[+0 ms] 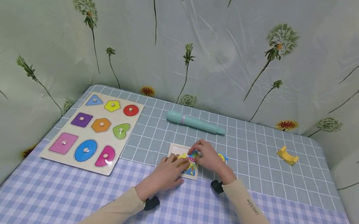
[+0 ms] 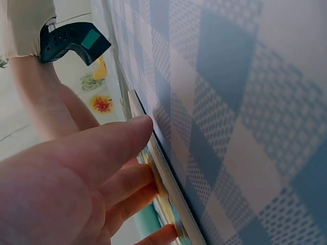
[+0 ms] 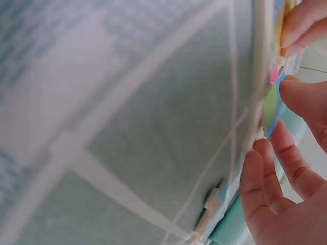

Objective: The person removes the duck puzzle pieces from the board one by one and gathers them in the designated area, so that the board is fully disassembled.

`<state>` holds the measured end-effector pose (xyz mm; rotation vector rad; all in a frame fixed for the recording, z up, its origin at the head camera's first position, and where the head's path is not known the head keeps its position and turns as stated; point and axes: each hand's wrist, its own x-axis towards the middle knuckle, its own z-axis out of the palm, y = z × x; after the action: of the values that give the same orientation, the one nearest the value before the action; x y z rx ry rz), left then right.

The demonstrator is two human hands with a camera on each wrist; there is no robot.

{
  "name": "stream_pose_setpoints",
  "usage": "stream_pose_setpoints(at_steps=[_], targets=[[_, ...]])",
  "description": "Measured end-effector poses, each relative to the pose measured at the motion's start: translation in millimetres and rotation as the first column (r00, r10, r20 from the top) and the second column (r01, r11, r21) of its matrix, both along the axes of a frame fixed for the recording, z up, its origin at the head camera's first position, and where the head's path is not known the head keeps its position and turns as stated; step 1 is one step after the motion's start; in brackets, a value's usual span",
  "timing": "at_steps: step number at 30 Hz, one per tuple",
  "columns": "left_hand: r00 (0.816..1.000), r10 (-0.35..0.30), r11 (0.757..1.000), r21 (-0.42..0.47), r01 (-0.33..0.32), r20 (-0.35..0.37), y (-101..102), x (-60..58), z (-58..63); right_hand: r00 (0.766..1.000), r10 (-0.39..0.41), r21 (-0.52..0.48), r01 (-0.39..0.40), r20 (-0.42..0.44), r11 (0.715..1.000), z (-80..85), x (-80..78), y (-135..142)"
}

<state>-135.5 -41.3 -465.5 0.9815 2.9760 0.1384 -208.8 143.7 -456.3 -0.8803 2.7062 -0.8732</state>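
A small jigsaw puzzle tray [image 1: 176, 146] with a pale wooden rim lies before me, its colourful pieces [image 1: 192, 170] covering the nearer part. My left hand [image 1: 165, 171] rests over it; the fingertips touch the pieces, and its thumb [image 2: 120, 133] lies by the rim in the left wrist view. At the tray's far right corner, my right hand [image 1: 210, 158] pinches a green and blue puzzle piece [image 3: 272, 108] between thumb and fingers. Partly behind the right hand, a loose yellow and blue puzzle piece [image 1: 223, 158] lies on the table.
A board of knobbed shapes [image 1: 87, 130] lies at the left. Behind the tray is a teal pen-shaped object [image 1: 195, 123]. A curved yellow block [image 1: 288, 155] sits at the far right. A floral curtain [image 1: 211, 53] hangs behind the table.
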Motion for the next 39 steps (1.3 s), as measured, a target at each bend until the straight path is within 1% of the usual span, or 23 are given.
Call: stream_pose_setpoints(at_steps=[4, 6, 12, 15, 17, 19, 22, 24, 27, 31, 33, 36, 37, 39], targets=[[1.0, -0.001, 1.0, 0.001, 0.001, 0.0, 0, 0.0, 0.4, 1.0, 0.002, -0.026, -0.002, -0.003, 1.0, 0.0, -1.3, 0], [1.0, 0.0, 1.0, 0.0, 0.0, 0.003, 0, 0.2, 0.7, 1.0, -0.01, -0.05, 0.01, 0.01, 0.999, -0.4, -2.2, -1], [1.0, 0.003, 1.0, -0.004, -0.003, 0.013, 0, 1.1, 1.3, 0.993, -0.087, -0.127, 0.097, 0.081, 0.987, -3.3, -4.9, -1], [1.0, 0.008, 1.0, 0.0, -0.008, 0.017, 1, 0.9, 0.7, 0.985, -0.116, -0.183, 0.138, 0.124, 0.973, -1.2, -5.2, 5], [1.0, 0.011, 1.0, 0.002, -0.011, 0.024, 1, 0.7, 0.5, 0.977, -0.133, -0.225, 0.17, 0.168, 0.959, 2.6, -5.1, 13], [0.999, 0.014, 1.0, 0.001, -0.015, 0.031, 1, 0.6, 0.6, 0.965, -0.157, -0.26, 0.21, 0.209, 0.942, 6.4, -5.3, 25], [1.0, 0.013, 1.0, 0.005, -0.013, 0.028, 1, 1.3, 0.8, 0.946, -0.205, -0.285, 0.274, 0.25, 0.919, 8.8, -7.6, 47], [0.999, 0.013, 1.0, 0.016, -0.013, 0.034, 0, 2.1, 1.5, 0.931, -0.243, -0.281, 0.318, 0.273, 0.905, 9.5, -8.4, 64], [0.999, 0.012, 0.999, 0.035, -0.014, 0.043, 0, 2.9, 1.7, 0.905, -0.301, -0.248, 0.379, 0.3, 0.892, 8.9, -8.8, 87], [0.999, 0.01, 0.999, 0.053, -0.013, 0.051, -1, 2.9, 1.9, 0.874, -0.364, -0.166, 0.43, 0.321, 0.888, 6.4, -7.1, 110], [0.999, 0.006, 0.998, 0.059, -0.009, 0.051, -1, 2.5, 2.0, 0.865, -0.38, -0.127, 0.439, 0.328, 0.89, 4.1, -6.0, 117], [0.999, -0.004, 0.997, 0.072, 0.0, 0.049, -2, 1.6, 1.1, 0.865, -0.393, -0.082, 0.437, 0.313, 0.896, -0.2, -4.8, 120], [0.999, -0.005, 0.997, 0.079, 0.001, 0.048, -2, 1.2, 0.6, 0.869, -0.395, -0.07, 0.433, 0.299, 0.899, -1.6, -4.7, 120], [0.998, -0.006, 0.996, 0.089, 0.001, 0.055, -3, 0.7, 0.5, 0.884, -0.393, -0.048, 0.418, 0.254, 0.907, -3.2, -4.7, 119]])
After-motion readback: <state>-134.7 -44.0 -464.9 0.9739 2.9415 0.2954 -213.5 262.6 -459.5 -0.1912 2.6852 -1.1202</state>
